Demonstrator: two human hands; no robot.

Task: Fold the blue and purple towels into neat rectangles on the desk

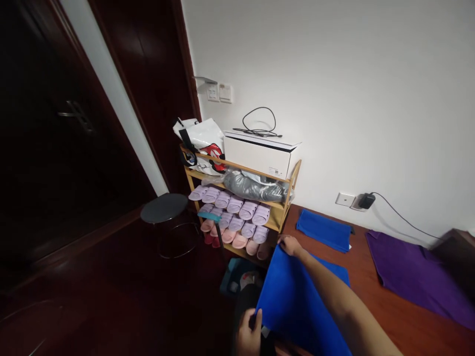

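A blue cloth point(293, 291) is stretched between my two hands, its near part hanging over the table's left edge. Low in the view, my left hand point(249, 333) pinches one corner between thumb and fingers. My right hand point(290, 245) grips another corner farther away, its forearm crossing over the cloth. Part of the cloth's far side rests on the reddish-brown table point(365, 277). Beyond it lies a folded blue cloth point(323, 230), and to the right a purple cloth point(415, 277) is spread flat.
A wooden shoe rack point(276, 217) with several lilac and pink slippers stands against the wall, a white box point(256, 154) and printed bag point(206, 143) on top. To its left is a round stool point(164, 207). A black plug point(366, 200) trails a cable above the table.
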